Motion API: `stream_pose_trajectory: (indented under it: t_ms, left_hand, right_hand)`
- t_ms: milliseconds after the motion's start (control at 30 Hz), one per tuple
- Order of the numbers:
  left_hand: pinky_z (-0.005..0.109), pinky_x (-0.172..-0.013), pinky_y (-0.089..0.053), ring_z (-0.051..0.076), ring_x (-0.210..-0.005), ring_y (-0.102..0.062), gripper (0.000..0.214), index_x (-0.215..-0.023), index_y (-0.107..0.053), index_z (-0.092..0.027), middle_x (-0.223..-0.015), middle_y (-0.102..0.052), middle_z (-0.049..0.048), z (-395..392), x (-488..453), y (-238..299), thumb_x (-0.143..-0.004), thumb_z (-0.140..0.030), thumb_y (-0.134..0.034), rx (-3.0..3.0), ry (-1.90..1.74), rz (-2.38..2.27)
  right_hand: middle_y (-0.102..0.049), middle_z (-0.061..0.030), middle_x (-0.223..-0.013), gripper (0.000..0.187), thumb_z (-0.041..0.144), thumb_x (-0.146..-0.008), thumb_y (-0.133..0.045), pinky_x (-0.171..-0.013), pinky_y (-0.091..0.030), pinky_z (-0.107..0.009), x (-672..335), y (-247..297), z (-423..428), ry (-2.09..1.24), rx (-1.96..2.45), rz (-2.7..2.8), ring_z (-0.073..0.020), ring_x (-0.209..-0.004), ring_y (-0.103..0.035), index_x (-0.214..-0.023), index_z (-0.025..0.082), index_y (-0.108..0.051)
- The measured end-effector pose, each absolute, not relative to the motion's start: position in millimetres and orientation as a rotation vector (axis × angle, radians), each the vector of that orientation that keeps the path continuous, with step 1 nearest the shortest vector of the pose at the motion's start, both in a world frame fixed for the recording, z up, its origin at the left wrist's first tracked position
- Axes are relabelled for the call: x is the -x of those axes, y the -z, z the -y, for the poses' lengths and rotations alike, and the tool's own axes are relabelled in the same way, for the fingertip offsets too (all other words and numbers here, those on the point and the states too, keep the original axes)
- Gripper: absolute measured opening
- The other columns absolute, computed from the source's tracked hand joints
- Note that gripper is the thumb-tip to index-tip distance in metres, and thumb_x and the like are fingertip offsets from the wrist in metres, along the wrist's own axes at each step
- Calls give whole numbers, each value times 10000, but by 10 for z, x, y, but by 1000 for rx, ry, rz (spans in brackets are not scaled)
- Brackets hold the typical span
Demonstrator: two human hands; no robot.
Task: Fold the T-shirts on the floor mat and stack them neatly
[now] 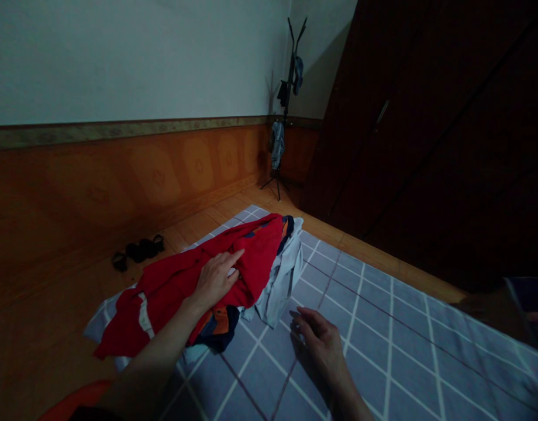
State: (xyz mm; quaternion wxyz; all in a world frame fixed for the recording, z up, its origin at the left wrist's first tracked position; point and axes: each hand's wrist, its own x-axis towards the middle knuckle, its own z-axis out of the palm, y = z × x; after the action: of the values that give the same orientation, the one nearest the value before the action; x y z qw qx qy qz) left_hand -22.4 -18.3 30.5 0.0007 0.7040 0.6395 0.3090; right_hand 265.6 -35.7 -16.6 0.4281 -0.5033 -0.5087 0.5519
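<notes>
Got a crumpled red garment (255, 248) bunched up on top of a little pile of clothes, and my left hand (214, 280) is pressed down on it. Fingers are spread out fairly wide and lying on the fabric, no real grip on it as far as I can see. My right hand (319, 345) is just right of the pile, fingers loosely curled and closer together, holding nothing. Can't quite tell if it's resting on the mat or hovering.

Under the red garment, a pale blue shirt (282, 275) sticks out on the right, and a navy and orange piece of clothing (219, 327) pokes out at the front, near my left wrist. It's all sitting on a grey-blue checked mat (374, 356).

Past the red garment there's a black strappy thing (140, 249) on the wooden floor (199, 228), too dark to make out. Further back, a coat rack (286, 99) with clothes on it stands in the corner, beside a dark wardrobe (427, 128).
</notes>
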Motion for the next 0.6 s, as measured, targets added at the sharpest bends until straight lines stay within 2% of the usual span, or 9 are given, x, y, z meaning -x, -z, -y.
stream_pose_trajectory:
  t_ms: [100,200,267,333,433,500,600]
  left_hand:
    - [298,-766,-468,182,-838,-601,245,-978,-685,-183,-860,-638,50,214,139,-375,-863,-134,-474,-2224,-1136,-1977]
    - [268,-722,-464,162,-807,-602,255,-969,-673,-169,-851,-643,49,405,-40,-593,-881,-114,-441,-2187,-1489,-1796]
    - [246,-692,-460,145,-777,-598,275,-972,-663,-169,-827,-639,43,612,-257,-736,-876,-80,-422,-2219,-1598,-1592]
    - [234,-653,-450,135,-730,-589,284,-970,-658,-167,-785,-630,38,827,-519,-800,-864,-58,-418,-2324,-1529,-1367]
    - [246,-653,-447,141,-716,-579,250,-978,-658,-182,-780,-633,33,1056,-822,-729,-863,-79,-461,-2484,-1190,-1184]
    - [252,-715,-464,149,-800,-593,245,-1025,-647,-192,-873,-648,43,1111,-855,-643,-876,-92,-481,-2478,-1029,-1198]
    - [276,-834,-472,162,-952,-588,283,-1109,-614,-193,-1024,-635,67,1069,-620,-585,-894,-91,-462,-2402,-1055,-1392]
  right_hand:
    - [-719,-100,-839,398,473,-664,-722,-697,-502,-336,-2643,144,361,-1364,1244,1268,-227,-751,-652,-901,153,-704]
    - [-717,-96,-808,405,474,-638,-736,-668,-502,-322,-2631,117,367,-1387,1228,1230,-219,-723,-650,-881,152,-703]
    - [-716,-96,-814,409,482,-638,-732,-638,-501,-312,-2624,93,372,-1412,1215,1198,-212,-697,-647,-879,153,-699]
    - [-717,-98,-828,407,484,-652,-721,-623,-499,-308,-2622,58,375,-1413,1214,1194,-209,-687,-644,-885,152,-696]
    - [-717,-100,-837,412,497,-670,-704,-643,-499,-316,-2624,-8,379,-1376,1195,1256,-224,-729,-641,-884,145,-708]
    - [-714,-91,-808,417,514,-682,-690,-648,-496,-314,-2627,-47,385,-1359,1173,1296,-219,-724,-632,-875,145,-719]
    - [-701,-73,-768,414,523,-716,-662,-608,-484,-293,-2633,-55,398,-1380,1148,1295,-193,-676,-612,-891,153,-719]
